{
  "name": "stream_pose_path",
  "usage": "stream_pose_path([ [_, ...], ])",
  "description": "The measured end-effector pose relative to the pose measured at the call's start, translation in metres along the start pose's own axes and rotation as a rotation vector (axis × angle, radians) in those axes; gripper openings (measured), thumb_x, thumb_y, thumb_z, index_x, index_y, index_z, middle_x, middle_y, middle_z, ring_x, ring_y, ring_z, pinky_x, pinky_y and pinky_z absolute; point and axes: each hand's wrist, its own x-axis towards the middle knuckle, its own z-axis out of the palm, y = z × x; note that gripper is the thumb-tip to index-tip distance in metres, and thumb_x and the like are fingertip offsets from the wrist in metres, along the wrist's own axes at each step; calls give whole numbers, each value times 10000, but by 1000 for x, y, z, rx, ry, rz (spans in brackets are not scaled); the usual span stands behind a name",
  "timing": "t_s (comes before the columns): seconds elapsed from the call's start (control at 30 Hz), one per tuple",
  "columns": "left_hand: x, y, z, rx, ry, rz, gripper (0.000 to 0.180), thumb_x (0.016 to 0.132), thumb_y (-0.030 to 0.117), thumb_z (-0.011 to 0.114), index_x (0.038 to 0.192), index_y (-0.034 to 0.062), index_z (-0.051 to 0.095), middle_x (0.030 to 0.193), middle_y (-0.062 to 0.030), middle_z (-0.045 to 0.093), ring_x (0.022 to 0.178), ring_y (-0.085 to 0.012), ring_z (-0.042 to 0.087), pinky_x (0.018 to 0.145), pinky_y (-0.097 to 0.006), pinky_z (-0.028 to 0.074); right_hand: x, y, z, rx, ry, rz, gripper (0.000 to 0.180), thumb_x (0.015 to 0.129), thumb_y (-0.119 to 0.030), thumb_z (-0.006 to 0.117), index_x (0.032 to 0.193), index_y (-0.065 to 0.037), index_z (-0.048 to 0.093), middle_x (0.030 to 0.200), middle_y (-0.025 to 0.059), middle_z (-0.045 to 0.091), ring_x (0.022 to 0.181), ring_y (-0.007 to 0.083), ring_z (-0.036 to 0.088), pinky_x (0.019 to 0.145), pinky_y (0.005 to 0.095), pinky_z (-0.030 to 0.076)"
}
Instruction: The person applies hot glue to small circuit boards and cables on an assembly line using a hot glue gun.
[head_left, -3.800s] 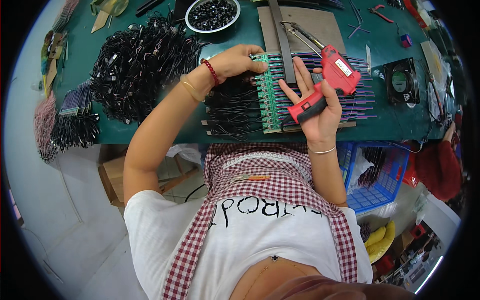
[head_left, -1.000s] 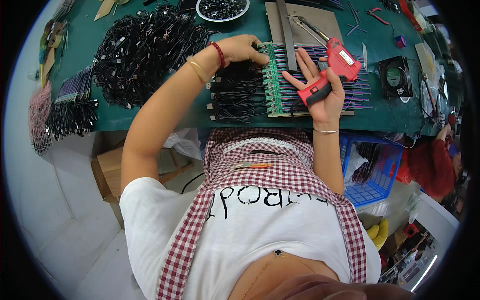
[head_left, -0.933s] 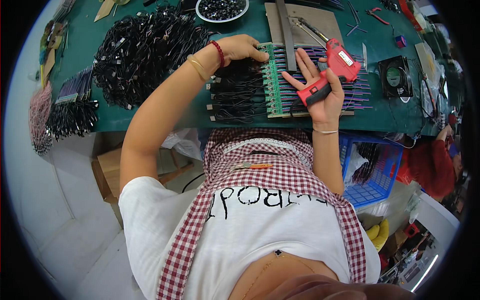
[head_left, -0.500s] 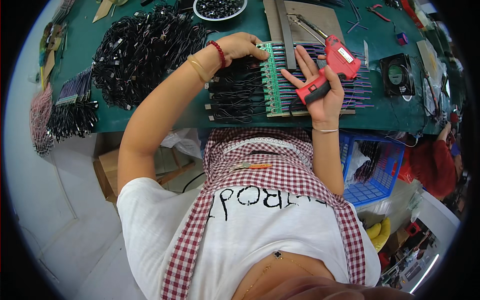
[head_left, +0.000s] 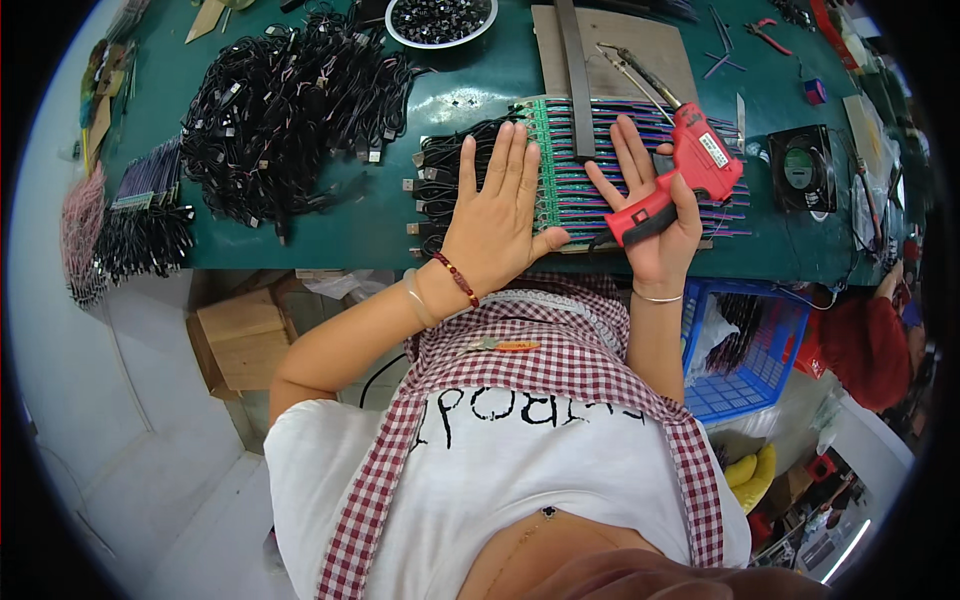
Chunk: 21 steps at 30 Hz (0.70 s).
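My left hand lies flat, fingers stretched out, over a row of black USB cables. Its fingertips and thumb reach the edge of a strip of small green circuit boards. My right hand is palm up, its thumb hooked over the handle of a red soldering gun, with the other fingers extended. The gun's metal tip points away to the upper left. Thin coloured wires run right from the circuit boards and pass beneath that hand. A grey metal bar rests across them.
Left on the green table is a big heap of black cables. A white bowl of small black parts stands at the back. A square black fan sits at right; a blue basket is below the table edge.
My left hand has moved from the top end of the circuit boards toward me and flattened onto the cables. My right hand, with the soldering gun, has shifted slightly right and nearer.
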Motion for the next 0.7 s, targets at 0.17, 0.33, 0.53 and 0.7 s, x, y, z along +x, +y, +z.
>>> stream_pose_path([
  [0.17,2,-2,7,-20,-1,24,901,841,586,420,1353,-138,262,1449,-276,222,1392,-359,138,1110,-538,33,0,-1,1,-24,-7,1,305,877,-146,539,1163,-95,445,1433,276,268,1392,343,169,1054,646,209],
  [0.33,7,-3,-4,-27,8,31,880,827,583,448,1340,-120,322,1418,-279,290,1378,-353,186,1114,-531,67,-2,-2,7,-13,4,5,325,872,-149,549,1178,-109,448,1435,262,272,1388,348,176,1026,680,223],
  [0.53,70,-59,-24,-281,193,-102,541,824,260,635,1229,-47,449,1172,-203,548,1088,-310,530,946,-384,400,0,6,18,-29,-31,-11,336,871,-140,547,1188,-113,438,1459,190,258,1392,332,157,1010,693,233],
  [0.7,101,-105,-6,-956,-560,-254,468,795,247,718,1136,-21,541,950,-94,656,914,-126,591,800,-264,454,6,19,19,-26,8,-7,328,871,-141,546,1171,-111,418,1459,185,262,1392,317,173,1039,664,213],
])
